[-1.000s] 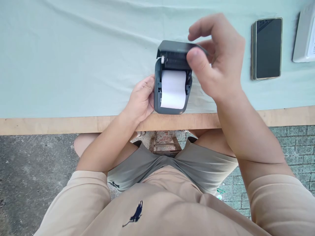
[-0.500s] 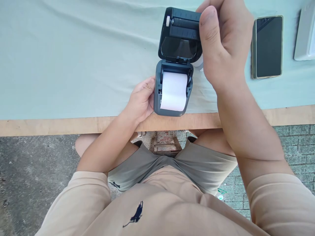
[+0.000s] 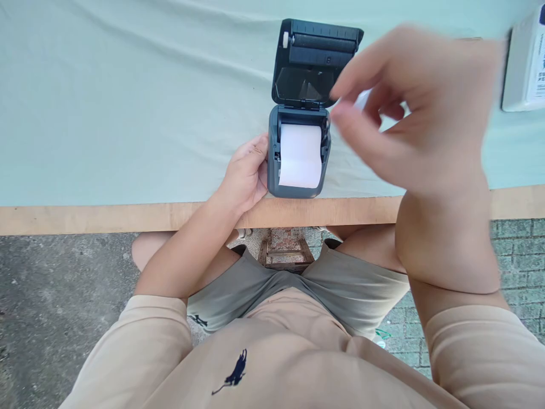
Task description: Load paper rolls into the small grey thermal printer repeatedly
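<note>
My left hand [image 3: 247,173] grips the left side of a small dark label printer [image 3: 273,170] near the table's front edge. Its lid [image 3: 302,85] stands swung open at the far end, with a dark roller and a white gear wheel on its inner side. A white paper roll [image 3: 300,156] lies in the printer's bay. Just right of the printer, my right hand [image 3: 426,108] is raised, blurred by motion, with thumb and forefinger a little apart and nothing seen held. Something white, partly hidden, shows behind its fingers.
A pale green cloth [image 3: 149,113] covers the table, whose bare wooden edge [image 3: 106,218] runs along the front. A white box with a printed label [image 3: 522,74] sits at the far right. My legs are under the table edge.
My right hand has let go of the printer's lid and moved right and toward me, now covering the phone. The lid stays open. My left hand has kept its hold.
</note>
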`<state>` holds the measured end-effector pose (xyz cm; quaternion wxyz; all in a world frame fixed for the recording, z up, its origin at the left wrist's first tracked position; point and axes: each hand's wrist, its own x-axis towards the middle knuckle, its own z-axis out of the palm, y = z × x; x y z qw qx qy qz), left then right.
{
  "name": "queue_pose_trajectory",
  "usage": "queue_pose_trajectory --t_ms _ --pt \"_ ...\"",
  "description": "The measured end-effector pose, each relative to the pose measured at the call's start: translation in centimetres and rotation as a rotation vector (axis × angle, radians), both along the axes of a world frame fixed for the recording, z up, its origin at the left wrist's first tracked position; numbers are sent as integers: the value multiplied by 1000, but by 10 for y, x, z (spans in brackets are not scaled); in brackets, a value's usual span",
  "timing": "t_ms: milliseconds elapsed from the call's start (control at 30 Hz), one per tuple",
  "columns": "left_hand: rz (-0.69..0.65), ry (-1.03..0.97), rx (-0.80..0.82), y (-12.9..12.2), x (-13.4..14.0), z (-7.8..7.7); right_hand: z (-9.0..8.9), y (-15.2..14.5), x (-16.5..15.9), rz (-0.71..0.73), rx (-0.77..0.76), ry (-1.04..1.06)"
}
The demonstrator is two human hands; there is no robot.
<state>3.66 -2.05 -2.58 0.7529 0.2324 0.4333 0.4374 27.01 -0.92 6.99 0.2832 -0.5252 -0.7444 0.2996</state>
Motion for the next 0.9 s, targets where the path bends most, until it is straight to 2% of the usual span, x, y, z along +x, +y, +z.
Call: queue_pose_trajectory --t_ms 100,233,300,433,600,767,900 --pt "-3 -31 10 -1 0 0 -15 -11 -24 61 61 -118" --pt "-14 -55 14 -1 0 1 -27 -13 -38 71 137 -549" --pt "-22 -58 11 0 0 1 -30 -11 -38 64 147 -652" --pt "-50 -62 28 0 -1 -1 -35 -7 -34 65 160 -609" --pt "-54 -59 45 0 -2 -5 -38 -6 -34 67 27 -430" --pt "-48 -61 33 0 -1 -3 -32 -5 -40 23 46 -608" --pt "-49 -58 24 -1 -1 -1 -15 -8 -41 14 87 -637"
